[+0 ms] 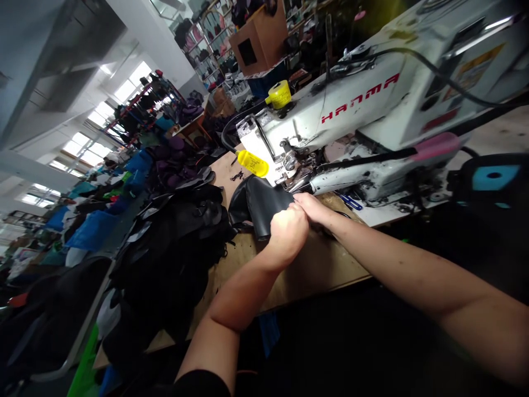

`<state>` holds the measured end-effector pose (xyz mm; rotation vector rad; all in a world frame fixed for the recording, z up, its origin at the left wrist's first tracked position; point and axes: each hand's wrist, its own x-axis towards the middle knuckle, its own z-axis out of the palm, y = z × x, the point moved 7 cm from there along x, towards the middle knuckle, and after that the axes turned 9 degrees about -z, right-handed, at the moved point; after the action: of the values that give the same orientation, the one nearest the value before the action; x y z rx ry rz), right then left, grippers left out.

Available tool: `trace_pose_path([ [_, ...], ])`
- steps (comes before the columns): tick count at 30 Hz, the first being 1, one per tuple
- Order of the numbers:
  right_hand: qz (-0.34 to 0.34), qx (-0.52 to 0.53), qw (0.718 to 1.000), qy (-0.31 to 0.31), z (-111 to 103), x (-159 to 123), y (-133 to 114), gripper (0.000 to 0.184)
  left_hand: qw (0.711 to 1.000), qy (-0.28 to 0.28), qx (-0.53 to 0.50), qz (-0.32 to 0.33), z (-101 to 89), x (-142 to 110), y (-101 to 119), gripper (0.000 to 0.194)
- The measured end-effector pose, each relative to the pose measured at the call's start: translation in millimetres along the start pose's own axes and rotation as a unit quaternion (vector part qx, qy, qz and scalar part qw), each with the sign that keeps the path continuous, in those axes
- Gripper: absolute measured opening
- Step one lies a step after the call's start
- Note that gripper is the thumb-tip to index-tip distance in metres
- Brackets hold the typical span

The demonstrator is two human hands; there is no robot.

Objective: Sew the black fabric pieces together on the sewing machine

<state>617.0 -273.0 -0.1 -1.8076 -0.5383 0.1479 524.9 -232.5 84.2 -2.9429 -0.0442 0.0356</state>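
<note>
A curved black leather-like piece (266, 204) lies at the head of a white sewing machine (351, 105), its near part bent over. My left hand (289, 234) is closed on the near right side of this piece, knuckles up. Close against it, my right hand (311, 208) grips the piece's right edge beside the machine's narrow arm (359, 179). The fingertips of both hands are mostly hidden. The needle and presser foot area (289, 171) sits just beyond the piece, partly covered by a yellow guard (253, 164).
A large heap of black pieces (173, 248) covers the left of the wooden table (318, 270). Blue-handled snips (351, 202) lie right of my hands under the machine arm. A yellow oil cup (279, 95) tops the machine. A cardboard box (260, 38) stands behind.
</note>
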Motion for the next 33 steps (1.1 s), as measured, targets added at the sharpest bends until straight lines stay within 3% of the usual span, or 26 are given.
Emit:
trace_pose_path([
  [6, 0.06, 0.032, 0.998, -0.01, 2.1, -6.5, -4.2, 0.026, 0.999, 0.039, 0.01, -0.006, 16.7, 19.8, -11.9, 0.028],
  [12, 0.097, 0.075, 0.992, 0.001, 7.6, -14.9, -8.3, 0.023, 0.985, 0.144, 0.025, 0.095, 26.7, 20.2, -35.3, 0.038],
  [18, 0.091, 0.097, 0.991, 0.009, -1.3, -15.5, -20.0, 0.024, 0.97, 0.148, -0.002, 0.191, 33.4, 23.8, -37.9, 0.043],
  [27, 0.106, 0.232, 0.967, -0.002, -3.0, -3.5, -17.6, 0.017, 0.942, 0.269, 0.004, 0.201, 44.0, 50.2, -35.6, 0.038],
  [33, 0.119, 0.208, 0.971, 0.02, -0.2, -18.1, -3.7, 0.01, 0.921, 0.331, -0.008, 0.208, 43.0, 35.2, -46.1, 0.028],
])
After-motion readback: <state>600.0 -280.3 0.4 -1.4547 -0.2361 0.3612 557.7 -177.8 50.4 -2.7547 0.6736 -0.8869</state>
